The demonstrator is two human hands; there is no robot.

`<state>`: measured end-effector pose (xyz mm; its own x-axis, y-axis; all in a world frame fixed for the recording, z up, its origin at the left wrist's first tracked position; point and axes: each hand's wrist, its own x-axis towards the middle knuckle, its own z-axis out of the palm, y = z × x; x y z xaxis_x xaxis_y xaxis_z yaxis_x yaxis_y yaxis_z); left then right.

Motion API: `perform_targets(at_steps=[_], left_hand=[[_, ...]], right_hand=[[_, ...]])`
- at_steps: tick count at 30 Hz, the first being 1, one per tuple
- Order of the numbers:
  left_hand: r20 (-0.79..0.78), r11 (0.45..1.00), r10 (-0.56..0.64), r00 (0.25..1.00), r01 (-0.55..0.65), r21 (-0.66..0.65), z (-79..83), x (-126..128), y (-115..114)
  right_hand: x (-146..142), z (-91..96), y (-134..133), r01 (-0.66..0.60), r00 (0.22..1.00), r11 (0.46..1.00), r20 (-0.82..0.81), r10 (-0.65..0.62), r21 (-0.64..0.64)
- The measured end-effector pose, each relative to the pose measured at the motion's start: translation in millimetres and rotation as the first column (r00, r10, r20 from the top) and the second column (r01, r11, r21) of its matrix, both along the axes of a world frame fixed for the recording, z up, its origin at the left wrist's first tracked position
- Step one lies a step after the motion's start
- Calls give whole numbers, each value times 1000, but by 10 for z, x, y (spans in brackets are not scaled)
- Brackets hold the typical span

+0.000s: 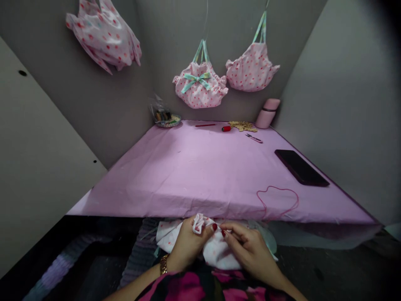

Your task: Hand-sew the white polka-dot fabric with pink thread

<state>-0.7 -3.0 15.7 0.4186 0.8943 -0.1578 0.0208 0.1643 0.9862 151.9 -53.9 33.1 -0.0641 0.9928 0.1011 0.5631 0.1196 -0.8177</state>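
Note:
White cloth with red and pink dots [221,254] lies bunched over my lap, just below the table's front edge. My left hand [184,246] is closed on a gathered fold of it, thumb pressed on top. Beside that fold, at its right, my right hand [249,247] pinches with thumb and forefinger. Whatever sits between those fingertips is too small to make out. A reddish-pink thread [283,189] loops over the table near my right hand; where its ends lead I cannot tell. Pale green cloth [266,236] shows behind that hand.
The pink-covered table [188,167] bears a dark phone [302,167], thread snips [254,138], a red spool [226,128], a red pencil-like stick [204,125], a yellowish pile [242,126], a pink flask [267,113] and a small basket [169,121]. Dotted cloth pieces [200,90] hang above.

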Motion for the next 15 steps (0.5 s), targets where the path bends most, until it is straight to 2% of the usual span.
perform_targets(at_steps=[9, 12, 15], left_hand=[[-87, 997, -26, 996, 33, 77, -10, -8, 28], [-76, 996, -38, 996, 44, 82, -14, -8, 25], [-13, 999, -40, 999, 40, 28, -13, -2, 17]], right_hand=[[12, -47, -5, 16, 1000, 1000, 16, -15, -9], [10, -49, -1, 22, 1000, 1000, 14, -22, -13], [6, -49, -5, 38, 999, 999, 8, -38, -3]])
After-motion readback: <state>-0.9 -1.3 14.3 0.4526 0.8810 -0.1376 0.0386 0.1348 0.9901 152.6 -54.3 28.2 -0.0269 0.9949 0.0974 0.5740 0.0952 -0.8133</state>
